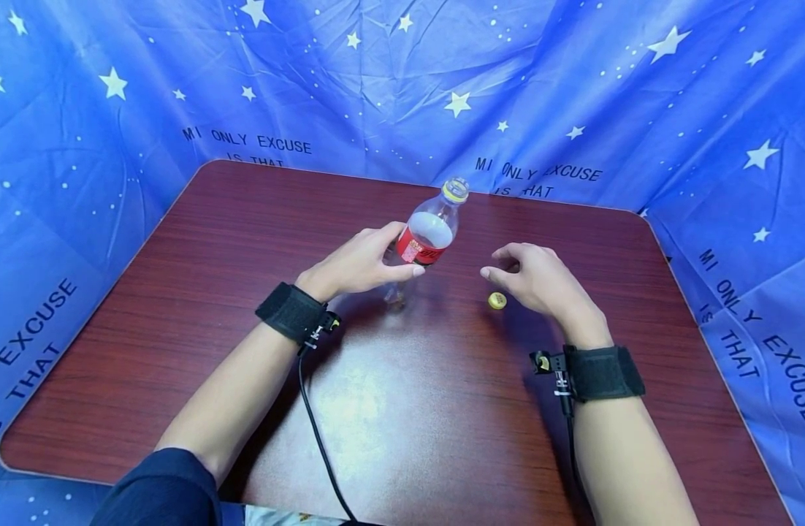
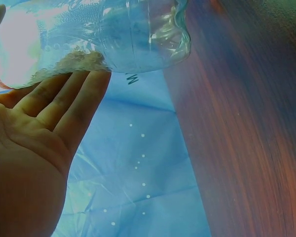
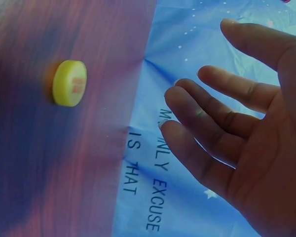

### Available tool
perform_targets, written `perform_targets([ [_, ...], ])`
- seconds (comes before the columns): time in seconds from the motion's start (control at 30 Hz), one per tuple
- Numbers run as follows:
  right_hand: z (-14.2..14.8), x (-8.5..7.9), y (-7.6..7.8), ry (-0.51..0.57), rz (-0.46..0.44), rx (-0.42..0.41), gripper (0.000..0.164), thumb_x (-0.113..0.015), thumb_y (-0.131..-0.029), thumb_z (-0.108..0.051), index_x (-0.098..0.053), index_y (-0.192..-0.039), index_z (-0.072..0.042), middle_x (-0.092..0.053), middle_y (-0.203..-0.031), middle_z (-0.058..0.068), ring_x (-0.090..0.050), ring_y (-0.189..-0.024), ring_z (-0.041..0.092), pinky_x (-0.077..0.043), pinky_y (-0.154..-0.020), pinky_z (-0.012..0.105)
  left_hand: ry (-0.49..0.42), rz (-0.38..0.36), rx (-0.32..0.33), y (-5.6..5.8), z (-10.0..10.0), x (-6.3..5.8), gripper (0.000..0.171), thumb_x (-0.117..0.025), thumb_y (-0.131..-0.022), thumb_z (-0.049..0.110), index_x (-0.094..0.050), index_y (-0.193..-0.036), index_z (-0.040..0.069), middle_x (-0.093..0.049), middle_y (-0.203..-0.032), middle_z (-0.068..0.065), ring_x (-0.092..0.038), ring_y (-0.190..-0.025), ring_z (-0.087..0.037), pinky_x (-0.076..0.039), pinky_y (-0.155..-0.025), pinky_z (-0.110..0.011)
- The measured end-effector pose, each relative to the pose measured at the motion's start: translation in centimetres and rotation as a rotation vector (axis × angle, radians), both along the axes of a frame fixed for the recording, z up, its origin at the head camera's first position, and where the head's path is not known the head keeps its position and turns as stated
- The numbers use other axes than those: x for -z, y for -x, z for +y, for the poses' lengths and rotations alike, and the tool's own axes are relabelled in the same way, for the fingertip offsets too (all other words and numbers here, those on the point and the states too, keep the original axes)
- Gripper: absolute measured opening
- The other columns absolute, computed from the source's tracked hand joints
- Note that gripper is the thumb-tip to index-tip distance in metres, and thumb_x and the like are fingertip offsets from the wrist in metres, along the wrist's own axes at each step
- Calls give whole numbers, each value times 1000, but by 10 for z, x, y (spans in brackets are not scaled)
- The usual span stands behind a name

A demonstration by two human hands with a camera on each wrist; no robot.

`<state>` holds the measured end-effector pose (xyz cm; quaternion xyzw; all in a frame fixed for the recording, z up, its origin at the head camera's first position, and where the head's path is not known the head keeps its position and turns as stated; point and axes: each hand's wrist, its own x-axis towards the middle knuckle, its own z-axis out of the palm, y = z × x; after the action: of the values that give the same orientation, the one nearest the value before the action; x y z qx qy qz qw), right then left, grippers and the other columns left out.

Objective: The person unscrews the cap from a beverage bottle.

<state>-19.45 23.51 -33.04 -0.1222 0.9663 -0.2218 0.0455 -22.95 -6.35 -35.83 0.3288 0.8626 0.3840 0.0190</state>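
Note:
My left hand (image 1: 363, 259) grips a clear plastic bottle (image 1: 435, 219) with a red label, its neck tilted up and to the right. The bottle's mouth has no cap on it, only a yellow ring round the neck. In the left wrist view the fingers (image 2: 71, 101) lie along the side of the bottle (image 2: 133, 39). A yellow bottle cap (image 1: 497, 300) lies on the table, just below the fingertips of my right hand (image 1: 540, 281). That hand holds nothing, and in the right wrist view its fingers are loosely bent, apart from the cap (image 3: 70, 84).
The dark red wooden table (image 1: 179, 307) has rounded corners. A blue curtain (image 1: 389, 88) with stars and lettering hangs close behind its far edge and along both sides. Black cables (image 1: 320, 431) run from the wrist bands down toward the front edge.

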Motion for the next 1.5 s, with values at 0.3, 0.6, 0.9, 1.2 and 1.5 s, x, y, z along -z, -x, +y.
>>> perform_targets([
  [0.3,-13,-10,3,-1,31,-35,49,-58,-88,-52,-61,-117,-12,-64,-100,2,-59,-91,18,-44,-79,39,-4,-9,4,1,-2,1,66,-60,-78,66,-48,-122,18,-59,-102,10,-58,-89,-7,-46,-78,-29],
  [0.6,-23,-20,1,53,117,-55,47,-61,-87,-52,-62,-116,-14,-64,-96,-3,-60,-86,13,-45,-77,36,-14,-8,16,2,-2,5,63,-61,-79,65,-49,-120,18,-60,-103,11,-59,-93,-5,-46,-81,-27],
  [0.9,-29,-24,2,115,147,-61,45,-61,-87,-51,-63,-115,-16,-65,-95,-2,-61,-85,14,-45,-77,36,-38,-30,26,1,-4,7,62,-62,-79,63,-50,-121,17,-61,-104,10,-60,-94,-4,-47,-80,-26],
  [1.2,-36,-24,3,154,130,-108,55,-59,-87,-54,-58,-126,-15,-65,-102,0,-62,-89,15,-47,-79,36,-33,-45,42,1,-2,8,66,-61,-79,64,-49,-122,17,-61,-103,9,-61,-93,-7,-48,-79,-29],
  [1.5,-42,-26,2,212,116,-192,54,-62,-85,-52,-56,-128,-19,-64,-102,-6,-61,-92,9,-48,-80,31,-39,-19,51,1,2,10,64,-61,-79,63,-49,-122,16,-61,-103,9,-60,-92,-5,-48,-80,-31],
])
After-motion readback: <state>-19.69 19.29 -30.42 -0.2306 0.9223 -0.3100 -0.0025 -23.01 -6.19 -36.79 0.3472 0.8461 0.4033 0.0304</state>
